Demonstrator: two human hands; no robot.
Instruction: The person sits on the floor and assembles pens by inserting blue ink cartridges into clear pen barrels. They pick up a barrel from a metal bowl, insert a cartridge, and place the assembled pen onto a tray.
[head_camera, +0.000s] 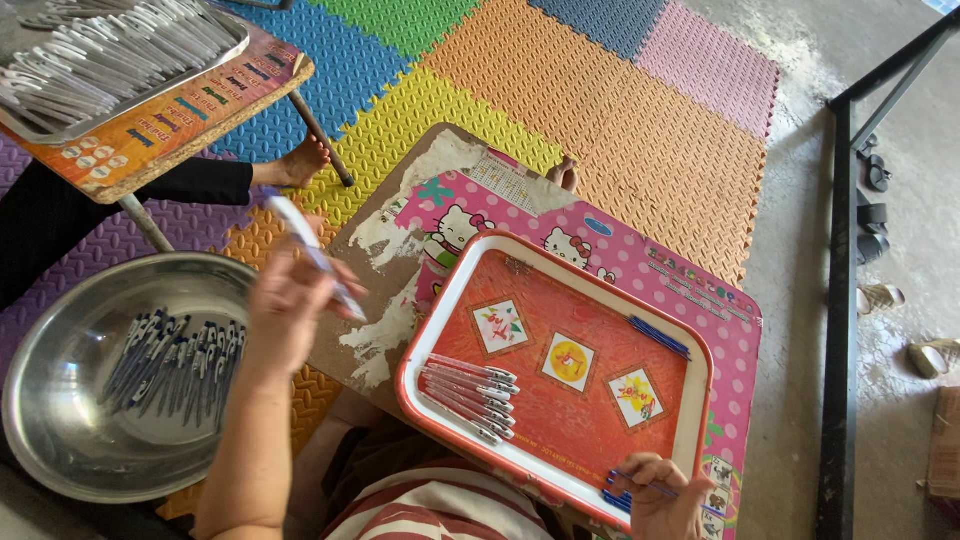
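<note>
Head view: left hand (285, 315) is raised above the bowl (60, 400), fingers pinching a blurred pen (310, 250). Right hand (660, 490) rests at the red tray's (440, 300) near corner, fingertips pinching thin blue refills (622, 493). Finished pens (470, 395) lie side by side in the tray.

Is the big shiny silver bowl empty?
Not empty. The silver bowl has a heap of pens lying across its bottom.

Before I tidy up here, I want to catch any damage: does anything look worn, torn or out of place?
Yes. The pink cartoon table under the red tray has its printed covering peeled away along the left side, baring brown board with white scraps. The pens on the tray lie in a neat row.
</note>
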